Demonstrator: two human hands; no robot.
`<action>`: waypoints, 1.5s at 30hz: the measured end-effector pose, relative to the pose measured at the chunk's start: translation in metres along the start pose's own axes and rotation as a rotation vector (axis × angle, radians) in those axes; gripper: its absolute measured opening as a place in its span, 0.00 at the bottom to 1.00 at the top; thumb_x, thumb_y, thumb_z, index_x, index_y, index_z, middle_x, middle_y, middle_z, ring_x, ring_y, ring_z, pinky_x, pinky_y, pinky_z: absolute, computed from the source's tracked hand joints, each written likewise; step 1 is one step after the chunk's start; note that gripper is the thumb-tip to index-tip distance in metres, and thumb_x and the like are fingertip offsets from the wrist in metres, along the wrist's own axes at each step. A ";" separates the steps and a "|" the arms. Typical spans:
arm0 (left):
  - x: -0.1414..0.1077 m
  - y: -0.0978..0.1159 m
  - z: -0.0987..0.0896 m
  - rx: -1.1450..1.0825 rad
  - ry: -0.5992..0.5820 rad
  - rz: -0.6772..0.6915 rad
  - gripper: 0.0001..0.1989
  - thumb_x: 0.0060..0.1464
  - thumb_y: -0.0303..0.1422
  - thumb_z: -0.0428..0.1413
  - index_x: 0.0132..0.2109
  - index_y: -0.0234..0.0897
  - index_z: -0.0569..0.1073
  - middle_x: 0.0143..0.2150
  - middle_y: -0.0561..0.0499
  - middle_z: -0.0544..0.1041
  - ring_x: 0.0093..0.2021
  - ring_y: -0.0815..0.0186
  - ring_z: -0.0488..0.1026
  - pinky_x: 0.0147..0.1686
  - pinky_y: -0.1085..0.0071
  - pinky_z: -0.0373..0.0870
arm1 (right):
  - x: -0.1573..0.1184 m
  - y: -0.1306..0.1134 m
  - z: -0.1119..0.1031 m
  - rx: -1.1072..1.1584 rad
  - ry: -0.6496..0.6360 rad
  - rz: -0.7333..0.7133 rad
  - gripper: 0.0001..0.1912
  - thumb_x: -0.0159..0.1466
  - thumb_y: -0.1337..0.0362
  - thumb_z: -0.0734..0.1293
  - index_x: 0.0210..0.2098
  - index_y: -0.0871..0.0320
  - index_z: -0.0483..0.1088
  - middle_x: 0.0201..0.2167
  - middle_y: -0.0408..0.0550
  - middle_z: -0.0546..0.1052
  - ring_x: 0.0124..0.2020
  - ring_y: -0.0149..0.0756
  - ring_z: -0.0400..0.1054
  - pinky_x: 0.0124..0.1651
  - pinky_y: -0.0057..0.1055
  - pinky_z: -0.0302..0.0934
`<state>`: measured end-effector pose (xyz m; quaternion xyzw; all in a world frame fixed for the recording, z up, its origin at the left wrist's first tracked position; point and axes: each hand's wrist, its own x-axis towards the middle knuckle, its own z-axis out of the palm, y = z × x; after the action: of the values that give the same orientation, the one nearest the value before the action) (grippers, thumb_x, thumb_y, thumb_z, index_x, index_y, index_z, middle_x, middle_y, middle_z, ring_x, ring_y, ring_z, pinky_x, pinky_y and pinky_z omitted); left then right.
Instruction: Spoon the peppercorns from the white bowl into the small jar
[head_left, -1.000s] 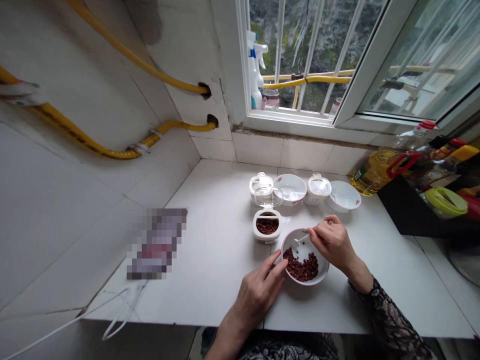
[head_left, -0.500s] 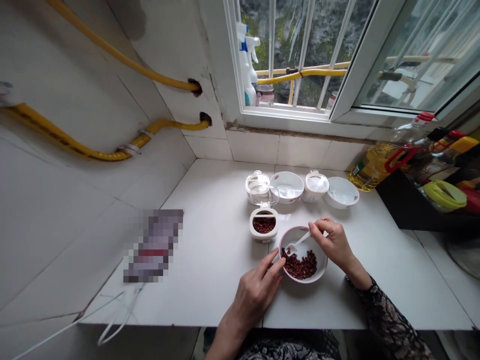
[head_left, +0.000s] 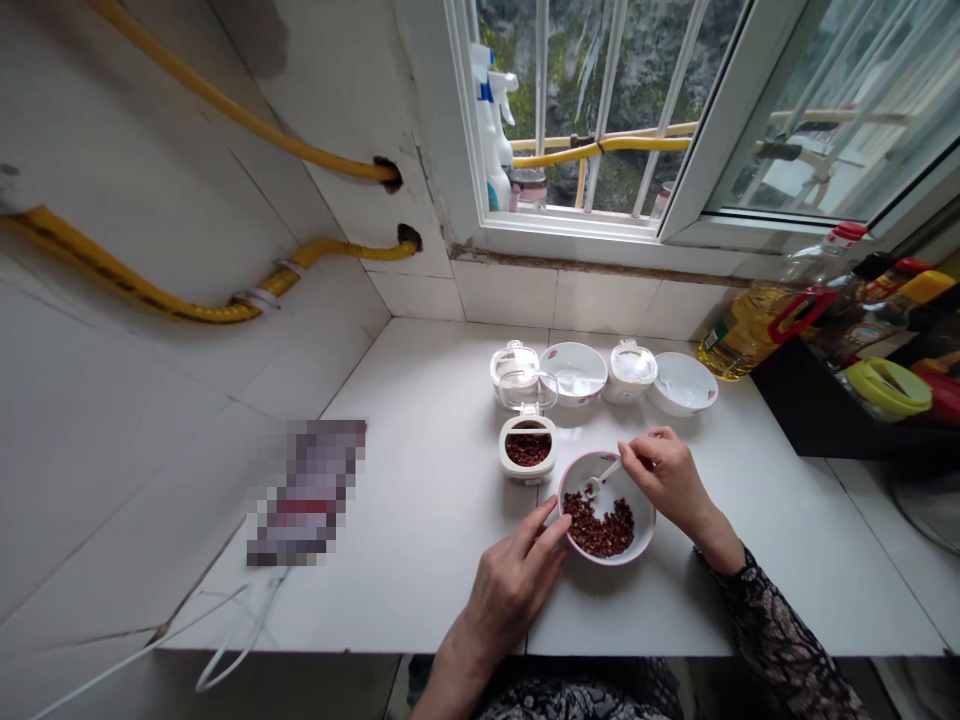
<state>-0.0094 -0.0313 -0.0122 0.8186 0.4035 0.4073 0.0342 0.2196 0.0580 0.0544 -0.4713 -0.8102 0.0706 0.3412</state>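
Note:
A white bowl with a pink rim point(head_left: 628, 492) stands on the white counter point(head_left: 420, 560), holding a heap of dark red dried peppercorns point(head_left: 598, 527). My right hand point(head_left: 667, 485) pinches a small white spoon point(head_left: 606, 475), whose tip sits inside the bowl above the heap. My left hand point(head_left: 514, 585) rests its fingertips on the bowl's near left rim. Just beyond that rim stands a small white spice jar point(head_left: 528, 450), its clear lid flipped back and more peppercorns inside.
Behind stand two lidded white jars point(head_left: 515, 365) point(head_left: 631, 370) and two white bowls point(head_left: 574, 372) point(head_left: 682, 384). An oil bottle point(head_left: 750, 335) and other bottles crowd the right. A pixelated packet point(head_left: 306, 492) and a white cable point(head_left: 240, 625) lie left.
The spoon tip has shifted slightly within the bowl, and the right hand has moved with it. Since the oldest frame, the view has tilted slightly. The left hand and bowl stay nearly still.

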 end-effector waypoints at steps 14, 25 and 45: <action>0.000 0.001 -0.001 -0.011 -0.002 -0.009 0.16 0.65 0.25 0.51 0.59 0.34 0.67 0.56 0.37 0.75 0.54 0.60 0.76 0.48 0.71 0.77 | -0.002 -0.010 0.001 0.084 -0.028 0.012 0.24 0.68 0.64 0.61 0.16 0.56 0.56 0.13 0.37 0.60 0.19 0.28 0.52 0.32 0.28 0.55; -0.001 0.000 0.000 -0.016 -0.008 -0.014 0.18 0.64 0.25 0.51 0.60 0.35 0.66 0.56 0.37 0.75 0.53 0.60 0.77 0.48 0.70 0.77 | 0.000 -0.007 -0.002 0.274 -0.064 0.292 0.24 0.67 0.57 0.60 0.16 0.57 0.57 0.15 0.39 0.59 0.20 0.28 0.54 0.25 0.27 0.52; 0.000 0.001 0.001 0.008 0.003 -0.001 0.16 0.65 0.27 0.50 0.59 0.35 0.66 0.55 0.37 0.75 0.52 0.60 0.78 0.47 0.70 0.78 | 0.008 -0.001 0.002 0.586 -0.058 0.569 0.30 0.59 0.39 0.64 0.15 0.57 0.60 0.13 0.39 0.57 0.17 0.26 0.47 0.20 0.27 0.42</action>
<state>-0.0083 -0.0312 -0.0123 0.8181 0.4054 0.4068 0.0305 0.2151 0.0646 0.0570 -0.5574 -0.6023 0.4031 0.4049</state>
